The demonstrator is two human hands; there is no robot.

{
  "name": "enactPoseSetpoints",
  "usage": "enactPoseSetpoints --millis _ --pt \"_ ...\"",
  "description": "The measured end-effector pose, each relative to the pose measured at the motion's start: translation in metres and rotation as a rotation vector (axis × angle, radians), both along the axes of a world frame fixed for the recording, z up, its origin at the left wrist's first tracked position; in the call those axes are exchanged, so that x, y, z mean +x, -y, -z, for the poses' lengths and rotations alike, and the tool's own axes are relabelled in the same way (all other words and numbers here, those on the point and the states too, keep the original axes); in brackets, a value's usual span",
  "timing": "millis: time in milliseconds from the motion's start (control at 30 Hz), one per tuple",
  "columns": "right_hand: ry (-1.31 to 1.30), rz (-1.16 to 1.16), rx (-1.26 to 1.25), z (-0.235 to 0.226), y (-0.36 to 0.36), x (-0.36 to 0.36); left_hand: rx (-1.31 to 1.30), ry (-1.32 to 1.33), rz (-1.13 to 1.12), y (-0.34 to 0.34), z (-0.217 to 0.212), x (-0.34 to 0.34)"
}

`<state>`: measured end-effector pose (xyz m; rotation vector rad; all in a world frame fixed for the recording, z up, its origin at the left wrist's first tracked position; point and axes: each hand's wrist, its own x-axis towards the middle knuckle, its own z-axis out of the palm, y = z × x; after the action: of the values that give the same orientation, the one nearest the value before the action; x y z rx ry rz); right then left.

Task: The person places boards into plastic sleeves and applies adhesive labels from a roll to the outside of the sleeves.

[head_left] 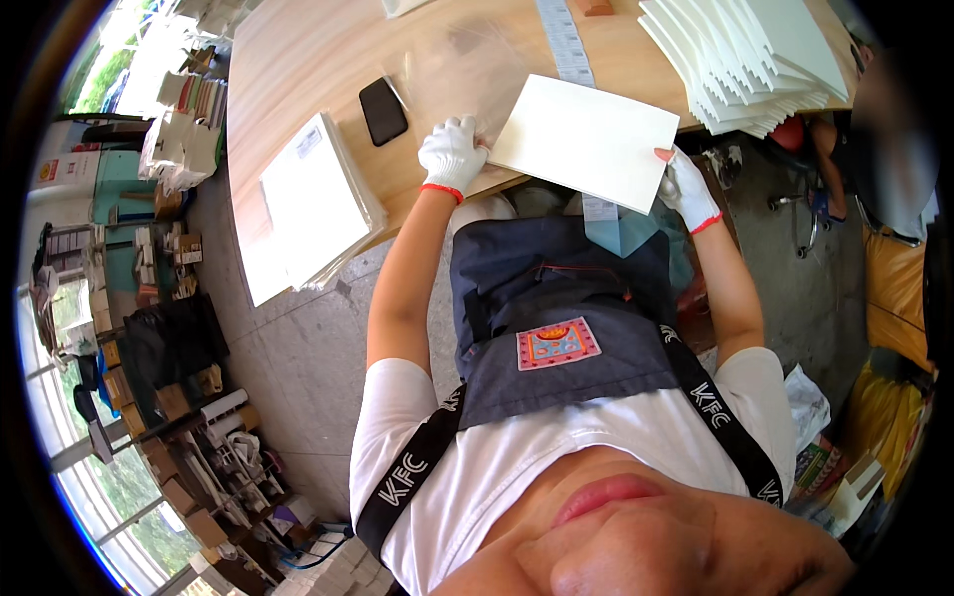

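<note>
I see a black phone (384,111), clear plastic film (462,74) and a fanned white stack (760,74) around the white board (586,139), which juts past the wooden tabletop (308,60). The right hand (686,189) pinches its right edge; the left hand (454,154) curls by its left corner, grip unclear. Boxes (206,526) clutter the room beyond the grey floor (298,397).

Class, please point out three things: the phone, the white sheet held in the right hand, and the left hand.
Phone (384,111): head view, middle of its black face.
White sheet (584,141): head view, middle of its upper side.
Left hand (452,155): head view, on its gloved back.
</note>
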<state>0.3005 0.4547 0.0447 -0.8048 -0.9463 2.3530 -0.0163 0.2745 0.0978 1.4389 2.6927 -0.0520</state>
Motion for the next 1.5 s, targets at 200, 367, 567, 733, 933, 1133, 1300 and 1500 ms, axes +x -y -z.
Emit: enactPoseSetpoints --millis 200,367,567,733,933,1133,1300,1500 --pt "0.088 -0.176 0.027 -0.031 -0.003 0.006 -0.051 -0.028 -0.049 0.004 -0.014 0.008" --pt "0.065 -0.267 0.028 -0.015 -0.009 0.000 0.001 -0.057 -0.025 0.007 0.002 0.004" --pt "0.064 0.001 -0.100 -0.043 0.007 -0.043 0.119 -0.055 -0.044 0.025 0.010 -0.010" --pt "-0.070 0.026 -0.142 0.026 -0.009 -0.025 0.631 0.285 -0.074 0.022 0.015 -0.016" --pt "0.042 -0.004 -0.154 0.003 0.011 -0.009 0.638 0.303 -0.080 0.038 0.006 -0.025" --pt "-0.006 -0.211 -0.033 0.000 0.004 0.028 0.187 0.050 0.072 0.034 -0.017 -0.010" --pt "0.017 -0.180 0.019 -0.008 0.014 0.032 -0.055 -0.018 0.036 0.014 -0.012 -0.010" --pt "0.059 -0.219 0.007 -0.028 0.036 0.000 0.241 0.216 0.037 0.019 0.005 -0.030"
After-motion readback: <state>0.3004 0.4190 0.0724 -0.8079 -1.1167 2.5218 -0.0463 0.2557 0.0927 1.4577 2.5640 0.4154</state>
